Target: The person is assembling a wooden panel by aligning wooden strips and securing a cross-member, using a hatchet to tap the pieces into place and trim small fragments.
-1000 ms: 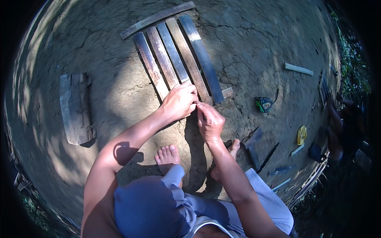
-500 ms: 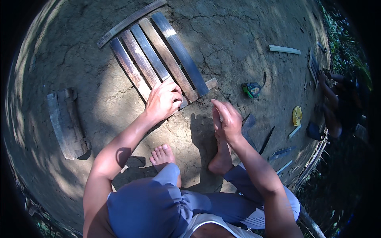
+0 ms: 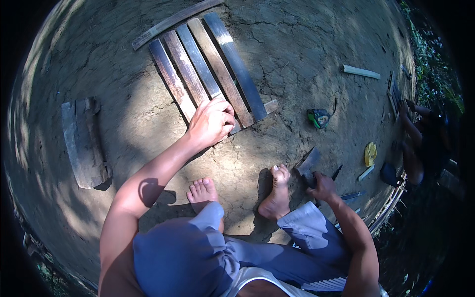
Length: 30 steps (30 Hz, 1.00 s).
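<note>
Five slats lie side by side on the ground over a crosspiece (image 3: 270, 106), whose end sticks out at the right; among them are a dark slat (image 3: 235, 64) and a brown slat (image 3: 220, 69). My left hand (image 3: 213, 120) rests on their near ends, its fingers pinched together at the middle slat. Whatever is between its fingertips is too small to tell. Beside my right foot, my right hand (image 3: 322, 188) is closed around the handle of a broad-bladed knife (image 3: 308, 159), whose dark blade points away from me.
A loose strip (image 3: 178, 24) lies across the slats' far ends. At the left is a split wooden piece (image 3: 84, 143). A tape measure (image 3: 319, 118), a pale strip (image 3: 361, 72), a yellow wrapper (image 3: 370, 154) and a dark blade (image 3: 337, 172) lie to the right. Another person (image 3: 420, 133) works at far right.
My right hand has moved down and right from beside the slats and taken hold of the broad-bladed knife. My left hand stays at the slat ends. The view has shifted slightly.
</note>
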Motion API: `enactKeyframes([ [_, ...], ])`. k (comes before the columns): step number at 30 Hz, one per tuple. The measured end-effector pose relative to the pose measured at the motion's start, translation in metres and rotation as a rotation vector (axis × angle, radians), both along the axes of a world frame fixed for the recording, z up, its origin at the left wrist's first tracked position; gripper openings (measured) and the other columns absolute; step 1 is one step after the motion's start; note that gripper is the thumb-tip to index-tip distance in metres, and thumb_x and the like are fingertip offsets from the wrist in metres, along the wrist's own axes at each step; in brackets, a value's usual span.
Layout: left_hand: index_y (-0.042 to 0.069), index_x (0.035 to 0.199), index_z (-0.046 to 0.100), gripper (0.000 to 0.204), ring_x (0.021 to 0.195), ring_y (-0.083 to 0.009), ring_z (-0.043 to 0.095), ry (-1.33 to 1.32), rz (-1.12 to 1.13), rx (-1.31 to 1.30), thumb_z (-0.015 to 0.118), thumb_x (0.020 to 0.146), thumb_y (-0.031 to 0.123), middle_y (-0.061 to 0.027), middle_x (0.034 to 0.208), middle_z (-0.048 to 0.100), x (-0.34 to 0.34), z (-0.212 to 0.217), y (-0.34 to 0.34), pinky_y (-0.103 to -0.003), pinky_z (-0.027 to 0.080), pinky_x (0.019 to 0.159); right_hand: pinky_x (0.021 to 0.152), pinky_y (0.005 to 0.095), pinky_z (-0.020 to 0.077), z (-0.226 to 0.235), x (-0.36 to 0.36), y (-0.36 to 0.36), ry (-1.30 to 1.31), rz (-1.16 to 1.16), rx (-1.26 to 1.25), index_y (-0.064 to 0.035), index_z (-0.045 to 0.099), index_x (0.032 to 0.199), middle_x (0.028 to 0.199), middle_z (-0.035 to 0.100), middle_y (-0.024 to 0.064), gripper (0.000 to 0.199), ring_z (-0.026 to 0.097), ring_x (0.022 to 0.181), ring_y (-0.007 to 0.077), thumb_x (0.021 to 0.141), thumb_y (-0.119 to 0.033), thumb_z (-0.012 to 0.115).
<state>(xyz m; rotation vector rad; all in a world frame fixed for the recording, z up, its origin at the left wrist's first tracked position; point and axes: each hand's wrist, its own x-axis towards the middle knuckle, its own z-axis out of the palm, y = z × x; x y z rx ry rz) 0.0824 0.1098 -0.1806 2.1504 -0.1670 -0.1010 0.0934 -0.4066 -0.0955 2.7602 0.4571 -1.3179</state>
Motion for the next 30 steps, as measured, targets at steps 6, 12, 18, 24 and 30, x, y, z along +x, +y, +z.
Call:
enactKeyframes([
  [6,0.011,0.081,0.078,0.008,0.102,-0.0220,0.062,-0.046,0.013,0.041,0.073,0.078,0.016,-0.0014,0.095,0.067,-0.005,-0.002,0.004,-0.040,0.045,0.090,0.062,0.0490,0.0451,0.063,0.038,0.049,0.064,0.016,0.253,0.0013,0.058,0.077,0.073,0.057,0.0200,0.043,0.058,0.068,0.0440,0.064,-0.036,0.074],
  [12,0.011,0.079,0.078,0.007,0.100,-0.0227,0.063,-0.064,0.006,0.029,0.076,0.077,0.017,-0.0018,0.094,0.067,-0.005,-0.008,0.002,-0.040,0.046,0.088,0.066,0.0471,0.0539,0.068,0.025,0.177,-0.127,-0.073,0.659,-0.0025,0.054,0.124,0.084,0.067,0.0222,0.044,0.068,0.077,0.0448,0.087,-0.017,0.074],
  [18,0.015,0.078,0.078,0.003,0.100,-0.0197,0.064,-0.125,0.018,0.024,0.077,0.077,0.017,0.0013,0.094,0.069,-0.007,-0.014,0.004,-0.039,0.045,0.088,0.067,0.0531,0.0566,0.028,0.004,0.265,-0.156,0.001,0.490,-0.0068,0.045,0.143,0.099,0.071,0.0261,0.055,0.070,0.078,0.0469,0.095,-0.018,0.068],
  [24,0.009,0.079,0.075,0.011,0.098,-0.0221,0.065,-0.149,0.006,0.046,0.082,0.073,0.016,0.0006,0.097,0.070,-0.007,-0.019,0.005,-0.039,0.045,0.085,0.068,0.0563,0.0566,-0.002,-0.022,0.280,-0.223,-0.061,0.469,-0.0081,0.039,0.147,0.104,0.070,0.0277,0.058,0.070,0.081,0.0494,0.094,-0.015,0.064],
  [30,0.012,0.082,0.078,0.010,0.099,-0.0209,0.065,-0.119,0.001,0.048,0.079,0.072,0.013,0.0018,0.099,0.071,-0.004,-0.017,0.008,-0.038,0.045,0.086,0.063,0.0554,0.0562,0.002,-0.017,0.283,-0.216,-0.113,0.545,-0.0063,0.042,0.145,0.099,0.070,0.0284,0.056,0.070,0.073,0.0486,0.094,-0.012,0.064],
])
